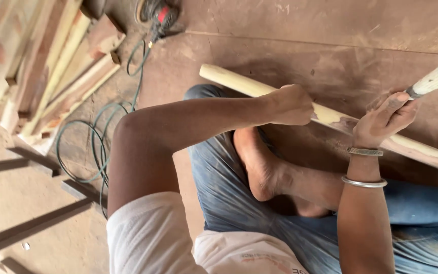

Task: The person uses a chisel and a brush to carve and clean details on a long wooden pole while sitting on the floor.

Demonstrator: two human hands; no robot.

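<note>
Long pale wooden pole [330, 115], round, smooth, patchy with lighter filler smears, lies slanted across a brown dusty board floor [330, 45] in front of our crossed legs. Our left hand [290, 105] has its grip closed around the pole near mid-length. Our right hand [387, 115] grips a tool with a round, whitish, ribbed handle [436, 79] (working end hidden behind the fingers), held just above the pole. Two metal bangles [364, 167] on the right wrist. A bare foot [259, 162] rests on blue denim jeans [422, 223]. Further out: a green cable [97, 147] looped on the floor, a red-and-black power tool [159, 14] at top, rough timber offcuts [62, 66] stacked left.
</note>
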